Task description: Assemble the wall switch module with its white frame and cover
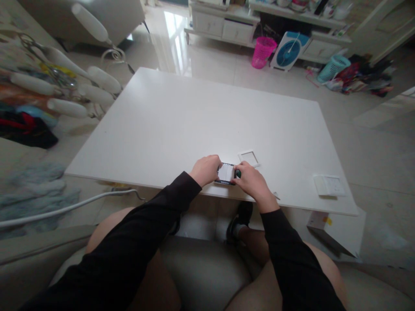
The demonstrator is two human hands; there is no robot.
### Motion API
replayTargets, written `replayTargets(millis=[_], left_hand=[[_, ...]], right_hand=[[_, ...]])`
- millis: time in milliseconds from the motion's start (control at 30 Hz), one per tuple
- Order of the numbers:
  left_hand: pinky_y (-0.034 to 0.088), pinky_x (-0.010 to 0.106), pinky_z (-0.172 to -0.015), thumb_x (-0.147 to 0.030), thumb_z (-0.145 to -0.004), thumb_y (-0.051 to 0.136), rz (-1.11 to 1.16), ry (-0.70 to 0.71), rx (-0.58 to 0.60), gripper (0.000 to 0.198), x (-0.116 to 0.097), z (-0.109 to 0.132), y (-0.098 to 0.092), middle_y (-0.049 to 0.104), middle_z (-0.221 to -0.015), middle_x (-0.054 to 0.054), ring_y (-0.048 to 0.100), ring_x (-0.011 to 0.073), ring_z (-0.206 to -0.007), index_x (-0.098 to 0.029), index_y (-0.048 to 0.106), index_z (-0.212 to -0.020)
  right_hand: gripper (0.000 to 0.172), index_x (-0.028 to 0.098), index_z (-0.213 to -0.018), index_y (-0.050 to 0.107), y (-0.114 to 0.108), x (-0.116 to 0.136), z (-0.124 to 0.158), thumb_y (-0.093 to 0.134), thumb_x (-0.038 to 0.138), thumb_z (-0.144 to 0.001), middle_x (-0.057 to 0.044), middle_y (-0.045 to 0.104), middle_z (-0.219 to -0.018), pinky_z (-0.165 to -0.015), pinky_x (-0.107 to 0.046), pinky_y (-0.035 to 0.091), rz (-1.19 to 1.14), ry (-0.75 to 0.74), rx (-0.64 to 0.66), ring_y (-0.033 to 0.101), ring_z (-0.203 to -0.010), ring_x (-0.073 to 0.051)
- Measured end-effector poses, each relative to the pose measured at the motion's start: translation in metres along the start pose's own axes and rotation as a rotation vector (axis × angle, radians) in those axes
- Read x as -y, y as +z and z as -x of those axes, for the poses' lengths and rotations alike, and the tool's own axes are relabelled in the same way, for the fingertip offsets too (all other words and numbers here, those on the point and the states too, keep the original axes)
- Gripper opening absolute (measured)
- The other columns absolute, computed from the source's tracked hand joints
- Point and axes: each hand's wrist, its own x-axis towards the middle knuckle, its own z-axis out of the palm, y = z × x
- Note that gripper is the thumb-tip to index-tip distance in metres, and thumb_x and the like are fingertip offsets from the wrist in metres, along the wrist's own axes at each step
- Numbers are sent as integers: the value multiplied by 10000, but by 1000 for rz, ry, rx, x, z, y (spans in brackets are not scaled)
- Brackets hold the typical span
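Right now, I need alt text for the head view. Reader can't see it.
Left hand and right hand hold a small white, dark-edged panel near the close edge of a white table. A white frame lies just beyond the right hand; a flat white item lies farther right.

Lighting: moderate and soft; the lower corners fall dim. Glare: white streaks shine on the glossy pale tiled floor [155,52], upper centre-left; a mild sheen lies on the far left of the broad white rectangular tabletop [210,112]. Shadows: faint, diffuse. Distortion: wide-angle; white tubular lamp pieces [90,22] stretch and smear leftward. Softness: the multicoloured cloth heap [359,80] blurs; the small black-edged rectangular module's [226,172] markings are illegible.
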Motion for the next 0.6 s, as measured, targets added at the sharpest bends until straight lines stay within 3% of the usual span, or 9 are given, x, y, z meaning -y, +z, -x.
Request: replayTargets(millis=[600], left_hand=[[556,353,-890,-235,-707,882,27,34,51,375,3,-2,-1,707,-1287,52,718,278,-1087,-237,767,-1065]], right_hand=[[285,268,-1090,758,1,-1,-1,829,321,-819,-53,669,-1187,-737,-297,442,-7,26,-2,669,-946,-215]])
